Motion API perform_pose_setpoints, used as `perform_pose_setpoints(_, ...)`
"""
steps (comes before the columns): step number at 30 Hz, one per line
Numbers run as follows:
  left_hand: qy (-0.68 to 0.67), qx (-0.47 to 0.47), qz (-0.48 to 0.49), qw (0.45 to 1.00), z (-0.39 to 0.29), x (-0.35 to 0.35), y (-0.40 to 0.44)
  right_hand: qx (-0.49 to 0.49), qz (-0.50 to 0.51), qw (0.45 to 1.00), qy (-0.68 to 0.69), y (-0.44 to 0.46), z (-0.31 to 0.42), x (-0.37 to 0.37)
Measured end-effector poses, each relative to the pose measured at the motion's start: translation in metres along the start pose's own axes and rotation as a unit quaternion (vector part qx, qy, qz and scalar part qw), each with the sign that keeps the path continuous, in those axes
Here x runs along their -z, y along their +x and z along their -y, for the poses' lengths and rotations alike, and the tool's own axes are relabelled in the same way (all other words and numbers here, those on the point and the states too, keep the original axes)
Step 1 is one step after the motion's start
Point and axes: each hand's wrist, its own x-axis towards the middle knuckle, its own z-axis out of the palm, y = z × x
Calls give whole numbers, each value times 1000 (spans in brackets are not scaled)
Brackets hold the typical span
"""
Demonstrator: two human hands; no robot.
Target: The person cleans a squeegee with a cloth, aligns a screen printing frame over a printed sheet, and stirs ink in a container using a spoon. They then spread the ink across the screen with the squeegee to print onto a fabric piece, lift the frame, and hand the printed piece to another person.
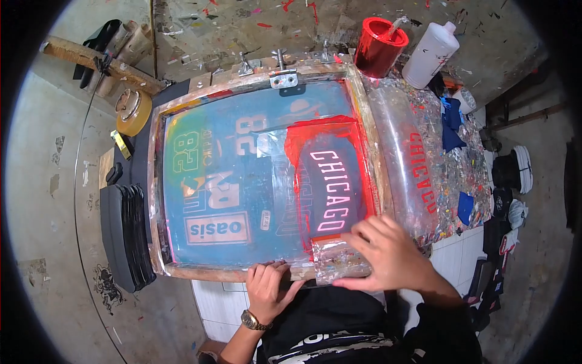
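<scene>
Paint-flecked grey background [267,36] is showing behind a wood-framed screen [251,182], which is lying flat. Left hand [267,290] is curling its fingers over the near rail [209,272]. Right hand [388,258] is grasping a paint-spattered squeegee [330,258], whose edge is sitting just beside the near end of the CHICAGO lettering [330,191]. Red ink [292,148] is bordering the lettering. Red can [373,57] and white bottle [429,57] are standing near the far right corner.

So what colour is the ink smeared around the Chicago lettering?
The ink is bright red, clearest in the head view.
</scene>
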Motion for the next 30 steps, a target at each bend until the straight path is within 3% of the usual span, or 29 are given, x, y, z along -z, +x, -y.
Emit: perform_pose_setpoints(30, 9, 8, -7, 1000, -1, -3, -1, -33, -40, 999, -11, -43, 9, -37)
